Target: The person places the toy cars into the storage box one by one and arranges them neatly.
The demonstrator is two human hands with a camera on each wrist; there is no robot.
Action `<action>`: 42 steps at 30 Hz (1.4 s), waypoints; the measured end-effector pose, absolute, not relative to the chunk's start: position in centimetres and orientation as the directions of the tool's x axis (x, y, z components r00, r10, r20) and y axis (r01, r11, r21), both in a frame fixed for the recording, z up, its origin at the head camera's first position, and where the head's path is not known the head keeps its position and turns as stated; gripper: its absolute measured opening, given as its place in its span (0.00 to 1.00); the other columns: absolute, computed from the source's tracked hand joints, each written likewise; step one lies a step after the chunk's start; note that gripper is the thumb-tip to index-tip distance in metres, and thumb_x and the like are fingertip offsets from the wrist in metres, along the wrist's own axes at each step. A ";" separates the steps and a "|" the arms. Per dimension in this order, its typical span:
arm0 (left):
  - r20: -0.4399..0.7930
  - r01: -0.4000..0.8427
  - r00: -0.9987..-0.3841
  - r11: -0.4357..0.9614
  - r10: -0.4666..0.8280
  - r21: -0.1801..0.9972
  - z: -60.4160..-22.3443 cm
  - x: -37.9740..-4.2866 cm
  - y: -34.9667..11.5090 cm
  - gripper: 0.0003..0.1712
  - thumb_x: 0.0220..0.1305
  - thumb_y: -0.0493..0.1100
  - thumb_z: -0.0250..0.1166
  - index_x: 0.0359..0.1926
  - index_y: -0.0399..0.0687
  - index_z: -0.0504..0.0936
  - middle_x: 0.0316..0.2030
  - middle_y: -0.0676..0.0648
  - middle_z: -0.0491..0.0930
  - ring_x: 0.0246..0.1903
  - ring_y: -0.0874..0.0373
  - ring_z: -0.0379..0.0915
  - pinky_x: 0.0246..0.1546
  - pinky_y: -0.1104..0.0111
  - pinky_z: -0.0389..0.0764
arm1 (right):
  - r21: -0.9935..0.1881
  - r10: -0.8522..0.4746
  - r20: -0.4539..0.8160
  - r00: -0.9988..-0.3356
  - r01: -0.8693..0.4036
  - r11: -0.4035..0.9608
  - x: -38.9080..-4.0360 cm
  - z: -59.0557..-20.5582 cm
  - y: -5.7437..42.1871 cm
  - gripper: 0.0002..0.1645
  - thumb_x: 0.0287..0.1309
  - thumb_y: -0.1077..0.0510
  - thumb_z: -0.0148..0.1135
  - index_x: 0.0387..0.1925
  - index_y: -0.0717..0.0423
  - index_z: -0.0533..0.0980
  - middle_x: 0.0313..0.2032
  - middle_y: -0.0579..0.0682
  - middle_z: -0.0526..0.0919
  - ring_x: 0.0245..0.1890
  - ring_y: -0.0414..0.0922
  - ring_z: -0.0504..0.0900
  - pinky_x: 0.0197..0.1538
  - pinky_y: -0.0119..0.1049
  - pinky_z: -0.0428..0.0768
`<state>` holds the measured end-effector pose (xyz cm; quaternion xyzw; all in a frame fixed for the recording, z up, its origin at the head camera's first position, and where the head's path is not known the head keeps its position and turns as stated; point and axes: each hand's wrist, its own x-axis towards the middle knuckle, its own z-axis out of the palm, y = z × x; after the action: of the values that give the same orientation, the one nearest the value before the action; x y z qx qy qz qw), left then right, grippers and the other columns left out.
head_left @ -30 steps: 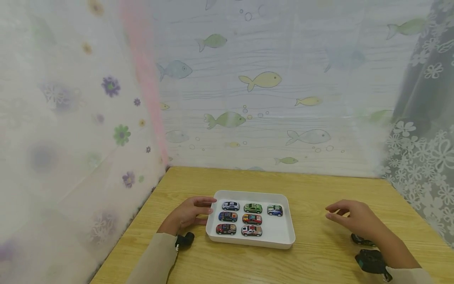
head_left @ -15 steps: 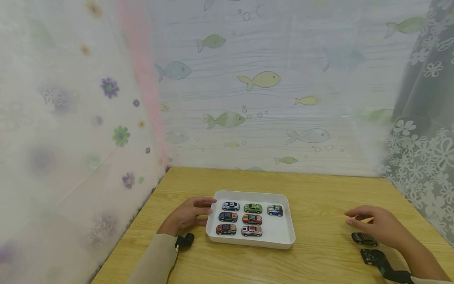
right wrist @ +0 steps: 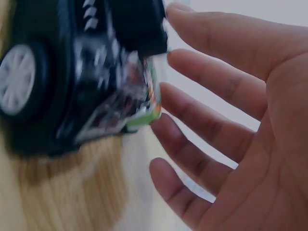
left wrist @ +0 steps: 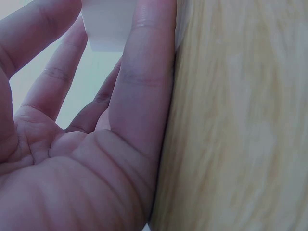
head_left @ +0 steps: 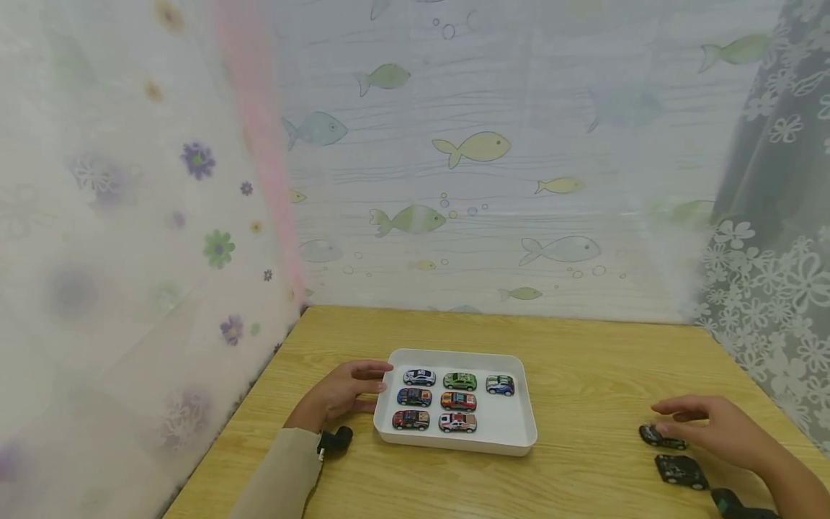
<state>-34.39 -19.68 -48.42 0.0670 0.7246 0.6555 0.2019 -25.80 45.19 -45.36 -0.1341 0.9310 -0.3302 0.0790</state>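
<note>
My left hand (head_left: 342,391) rests at the left side of a white tray (head_left: 506,425), its fingers fairly straight and touching the wall. In the left wrist view, the left hand (left wrist: 101,130) lies edge-down on the wood. At the right, my right hand (head_left: 723,431) hovers with loosely bent fingers over a black toy car (head_left: 673,440), fingertips close to it; contact is unclear. A second black toy car (head_left: 681,471) lies nearer to me. The right wrist view shows the right hand (right wrist: 231,120) with spread fingers and a blurred black toy car (right wrist: 86,82) in front.
Several toy cars stand in the tray, among them a white one (head_left: 419,377), a green one (head_left: 460,380) and a red-yellow one (head_left: 458,401). Wooden tabletop (head_left: 583,461) lies between tray and right hand. Patterned curtains (head_left: 415,144) stand behind and beside the table.
My right hand has moved right and toward me, from beside the tray to the black toy cars. The left hand and the tray stay in place.
</note>
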 end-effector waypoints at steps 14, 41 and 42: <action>-0.204 -0.171 -0.907 0.120 0.369 0.978 -48.6 -34.4 -19.7 0.32 0.67 0.43 0.72 0.70 0.46 0.76 0.69 0.38 0.73 0.58 0.48 0.80 0.53 0.53 0.87 | -0.634 -0.317 -0.121 -0.941 -0.172 0.754 -26.2 -45.9 46.1 0.28 0.69 0.49 0.66 0.61 0.64 0.79 0.57 0.65 0.83 0.44 0.27 0.81 0.43 0.34 0.86; -0.205 -0.175 -0.903 0.113 0.378 0.978 -48.6 -34.5 -19.8 0.32 0.68 0.42 0.71 0.71 0.46 0.75 0.69 0.37 0.72 0.59 0.48 0.79 0.53 0.53 0.87 | -0.605 -0.325 -0.165 -0.931 -0.165 0.779 -27.5 -44.8 44.0 0.23 0.64 0.49 0.72 0.54 0.59 0.85 0.51 0.61 0.87 0.45 0.56 0.87 0.41 0.42 0.88; -0.204 -0.175 -0.902 0.111 0.380 0.978 -48.6 -34.5 -19.7 0.32 0.68 0.42 0.71 0.71 0.46 0.75 0.69 0.37 0.72 0.59 0.48 0.79 0.53 0.53 0.87 | -0.603 -0.318 -0.168 -0.933 -0.158 0.782 -27.6 -44.8 43.8 0.23 0.63 0.49 0.72 0.54 0.58 0.85 0.52 0.62 0.87 0.45 0.56 0.87 0.41 0.43 0.88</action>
<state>-34.50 -19.74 -48.56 0.0715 0.7153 0.6630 0.2091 -27.57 43.84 -44.80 -0.1272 0.9347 -0.3049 0.1311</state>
